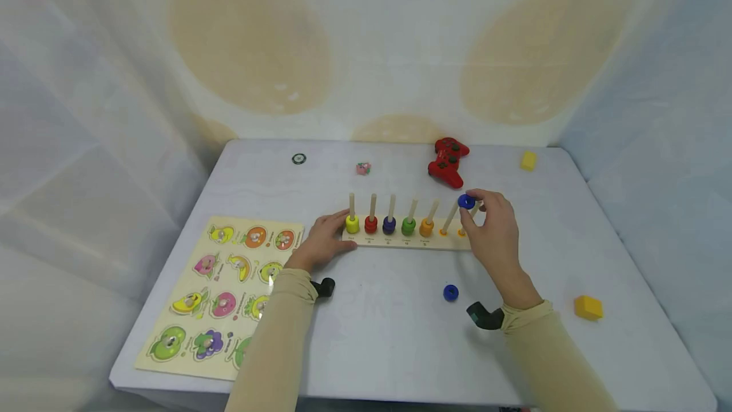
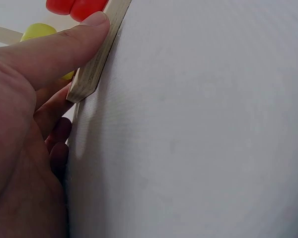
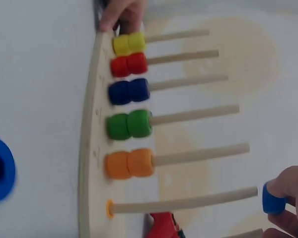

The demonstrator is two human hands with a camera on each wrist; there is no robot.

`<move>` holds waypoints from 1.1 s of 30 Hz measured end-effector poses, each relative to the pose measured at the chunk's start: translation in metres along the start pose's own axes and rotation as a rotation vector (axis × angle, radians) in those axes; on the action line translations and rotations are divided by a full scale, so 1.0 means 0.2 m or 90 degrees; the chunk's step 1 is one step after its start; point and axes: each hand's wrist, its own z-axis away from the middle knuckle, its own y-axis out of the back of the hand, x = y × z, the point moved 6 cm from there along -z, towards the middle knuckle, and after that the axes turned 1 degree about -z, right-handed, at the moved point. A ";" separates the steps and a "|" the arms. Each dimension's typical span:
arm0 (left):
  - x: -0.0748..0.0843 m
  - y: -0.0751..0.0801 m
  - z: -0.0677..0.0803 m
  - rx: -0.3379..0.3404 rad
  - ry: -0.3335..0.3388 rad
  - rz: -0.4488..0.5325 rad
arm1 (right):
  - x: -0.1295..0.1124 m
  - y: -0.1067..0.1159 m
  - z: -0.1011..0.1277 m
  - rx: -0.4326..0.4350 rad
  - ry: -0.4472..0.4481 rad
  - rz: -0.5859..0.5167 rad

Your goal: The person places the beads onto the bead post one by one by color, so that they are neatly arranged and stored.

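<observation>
Here, starting at my left, the fruit puzzle (image 1: 220, 294) lies flat near the table's (image 1: 372, 342) left edge, well apart from what I'm working on. My left hand (image 1: 323, 241) rests against the left end of the peg board (image 1: 408, 241), thumb laid straight along its front edge and the other fingers at its end, so the board is braced and shouldn't slide. Along the board the pegs carry a yellow ring (image 1: 352, 224), a red ring (image 1: 371, 225), a dark blue ring (image 1: 389, 225), a green ring (image 1: 408, 226) and an orange ring (image 1: 426, 227), each sitting low at its peg's foot (the wrist view suggests two beads stacked per peg). The next peg (image 1: 449, 218) stands bare. My right hand (image 1: 493, 231) pinches a blue ring (image 1: 466, 201) between fingertips, held just at that peg's tip, hole roughly lined up with it. A second blue ring (image 1: 450, 292) lies loose on the table in front of the board, near my right wrist. Farther back sits a red game controller (image 1: 448, 161).
</observation>
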 end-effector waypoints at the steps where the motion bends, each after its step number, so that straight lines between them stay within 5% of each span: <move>1: 0.00 0.00 0.00 -0.002 -0.001 -0.001 | 0.01 0.01 -0.02 -0.001 -0.002 0.005; 21: -0.01 0.00 0.00 -0.007 0.009 0.009 | -0.02 -0.01 -0.10 -0.092 -0.010 0.095; 33: 0.00 0.01 0.01 -0.008 0.012 0.007 | 0.01 0.01 -0.03 -0.076 -0.006 0.092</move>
